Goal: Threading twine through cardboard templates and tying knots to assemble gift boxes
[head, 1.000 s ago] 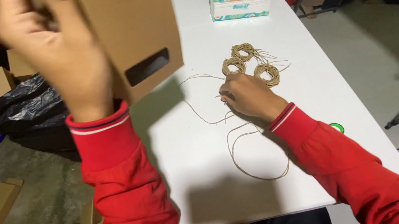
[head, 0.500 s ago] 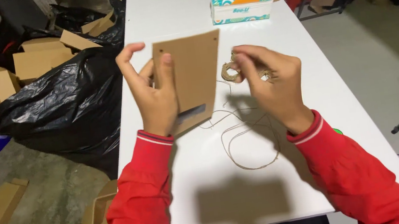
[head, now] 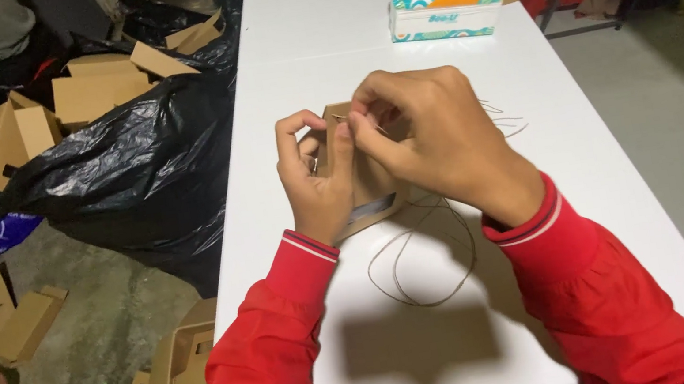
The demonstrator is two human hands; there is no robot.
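A: Left hand (head: 319, 186)?
B: Grip closed on a small brown cardboard piece (head: 368, 188), held upright just above the white counter (head: 281, 76), thumb and fingers at its left edge.

A: Right hand (head: 433, 139)?
B: Fingertips pinched together at the card's top edge, on thin brown twine (head: 424, 269). The twine loops down onto the counter below the wrists.

A: Surroundings?
B: Tissue box (head: 445, 4) farther up the counter. Black plastic bag (head: 125, 169) and cardboard boxes (head: 37, 119) on the floor, left.
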